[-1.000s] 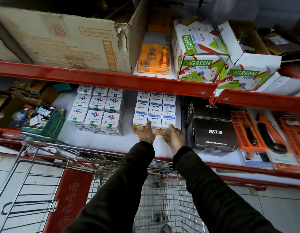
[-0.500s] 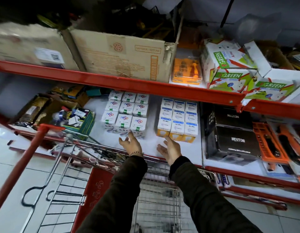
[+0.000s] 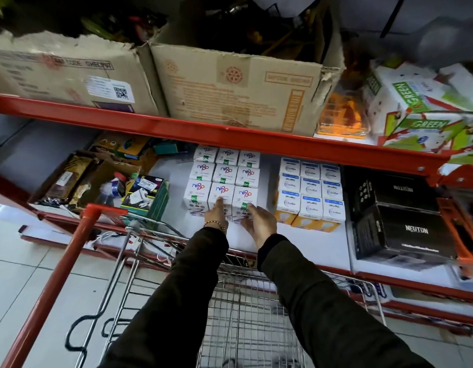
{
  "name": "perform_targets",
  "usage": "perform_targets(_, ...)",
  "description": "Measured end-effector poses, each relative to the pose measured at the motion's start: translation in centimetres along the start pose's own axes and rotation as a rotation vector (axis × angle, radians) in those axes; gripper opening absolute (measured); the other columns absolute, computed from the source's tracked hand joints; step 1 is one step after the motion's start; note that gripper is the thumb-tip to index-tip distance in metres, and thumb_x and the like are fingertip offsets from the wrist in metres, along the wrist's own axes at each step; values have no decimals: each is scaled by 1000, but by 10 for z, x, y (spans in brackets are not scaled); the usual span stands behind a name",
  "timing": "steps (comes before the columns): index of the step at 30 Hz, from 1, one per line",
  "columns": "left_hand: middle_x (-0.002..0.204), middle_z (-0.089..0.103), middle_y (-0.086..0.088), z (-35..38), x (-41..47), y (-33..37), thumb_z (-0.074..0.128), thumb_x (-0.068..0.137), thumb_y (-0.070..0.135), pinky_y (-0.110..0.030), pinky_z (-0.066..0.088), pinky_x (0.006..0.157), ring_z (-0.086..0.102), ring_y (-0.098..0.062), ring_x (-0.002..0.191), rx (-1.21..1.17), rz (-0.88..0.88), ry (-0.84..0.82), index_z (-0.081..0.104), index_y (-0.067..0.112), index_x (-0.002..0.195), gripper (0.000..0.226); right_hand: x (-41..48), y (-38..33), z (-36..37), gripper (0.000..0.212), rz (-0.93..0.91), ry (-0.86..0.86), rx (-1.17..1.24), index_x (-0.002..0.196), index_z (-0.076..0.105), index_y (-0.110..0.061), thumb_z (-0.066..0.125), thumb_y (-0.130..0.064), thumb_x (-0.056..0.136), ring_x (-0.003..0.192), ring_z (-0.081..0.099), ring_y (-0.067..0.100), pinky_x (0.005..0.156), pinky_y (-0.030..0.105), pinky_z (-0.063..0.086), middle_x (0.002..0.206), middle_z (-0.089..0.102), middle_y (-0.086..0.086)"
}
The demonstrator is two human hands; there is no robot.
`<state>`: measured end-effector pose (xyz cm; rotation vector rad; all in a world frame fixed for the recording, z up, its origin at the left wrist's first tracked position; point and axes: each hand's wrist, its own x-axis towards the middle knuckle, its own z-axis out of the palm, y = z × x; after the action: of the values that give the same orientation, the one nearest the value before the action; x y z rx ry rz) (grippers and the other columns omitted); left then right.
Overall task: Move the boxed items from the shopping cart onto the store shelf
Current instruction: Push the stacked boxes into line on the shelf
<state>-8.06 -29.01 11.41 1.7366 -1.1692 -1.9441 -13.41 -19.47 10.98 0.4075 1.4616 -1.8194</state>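
Observation:
Two blocks of small white boxes stand on the white middle shelf [image 3: 304, 243]. The left block, white boxes with a purple logo [image 3: 223, 176], is stacked three wide. The right block, white and orange bulb boxes [image 3: 311, 192], stands apart from it. My left hand [image 3: 216, 213] has its fingers flat against the front box of the left block. Beside it, my right hand [image 3: 258, 221] presses on the front right corner box of the same block. Neither hand grips anything. The wire shopping cart [image 3: 246, 314] sits below my arms; I see no boxes in its visible part.
Black Neuton boxes [image 3: 402, 224] sit to the right, cluttered cartons and a green box [image 3: 147, 195] to the left. The red shelf beam [image 3: 230, 134] overhangs the boxes, with big cardboard cartons [image 3: 230, 88] above. The cart's red handle [image 3: 54, 282] runs at left.
Both hands left the bulb boxes on the right, drew back open, then moved left and now press against the front of the purple-logo block. The view shifted left.

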Motion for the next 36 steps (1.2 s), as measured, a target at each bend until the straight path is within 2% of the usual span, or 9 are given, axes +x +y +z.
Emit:
perform_targets(4, 135, 57, -26, 0, 8, 1, 56, 95, 41, -35, 47, 88, 56, -38, 125, -49, -43, -75, 47, -5, 137, 63, 2, 2, 5, 41, -5, 29, 5, 130, 57, 5, 64, -16, 95, 97, 65, 28, 100, 41, 54, 119, 68, 24)
perform_targets(8, 140, 54, -25, -3, 13, 1, 53, 97, 40, -43, 47, 108, 53, -39, 130, 67, -24, -110, 46, -2, 140, 60, 3, 1, 6, 38, -25, 32, -56, 125, 60, 2, 65, -22, 95, 92, 68, 27, 96, 39, 57, 112, 72, 21)
perform_targets(10, 134, 56, -25, -4, 15, 1, 55, 97, 34, -42, 47, 106, 56, -39, 123, 117, 4, -97, 42, 1, 143, 58, 2, 0, 3, 38, -35, 23, -99, 122, 62, -2, 68, -27, 93, 89, 69, 23, 90, 36, 58, 102, 73, 12)
perform_targets(13, 117, 54, -14, -7, 12, -1, 51, 96, 48, -41, 47, 100, 51, -26, 101, 105, -1, -146, 45, -3, 139, 68, -3, 0, -4, 59, -32, 4, -173, 137, 53, -9, 70, -40, 90, 121, 60, 26, 99, 37, 52, 131, 63, 10)
perform_targets(17, 137, 51, -17, -9, -2, -11, 47, 97, 51, -42, 47, 96, 52, -31, 113, 25, -36, -143, 41, 2, 144, 69, -20, -4, -22, 47, -39, -14, -184, 129, 52, -15, 62, -45, 94, 134, 48, 32, 104, 42, 47, 145, 50, 12)
perform_targets(23, 100, 48, -9, 10, -50, -40, 45, 99, 47, -37, 41, 84, 45, -29, 99, 23, -52, -188, 46, 2, 139, 60, -55, -14, -80, 52, -34, 74, -41, 142, 47, -9, 55, -38, 100, 132, 49, 36, 104, 44, 46, 147, 45, 13)
perform_targets(29, 101, 44, -11, 56, -112, -81, 50, 99, 42, -33, 38, 80, 47, -28, 91, 115, -51, -270, 56, 8, 84, 37, -78, -31, -173, 50, -1, 240, 114, 146, 41, -4, 52, -28, 103, 135, 47, 42, 106, 46, 47, 152, 39, 21)
perform_targets(32, 109, 47, -8, 87, -143, -98, 51, 99, 39, -34, 42, 78, 49, -27, 98, 114, -60, -322, 57, 9, 124, 40, -85, -45, -222, 57, -4, 346, 229, 154, 27, -13, 50, -25, 103, 131, 51, 42, 103, 47, 49, 153, 38, 20)
perform_targets(36, 139, 54, -12, 136, -180, -123, 50, 101, 35, -40, 41, 112, 52, -33, 129, 139, -11, -352, 51, 4, 138, 48, -90, -67, -285, 70, -24, 476, 365, 158, 11, -24, 50, -33, 102, 123, 59, 36, 92, 41, 55, 153, 38, 18)
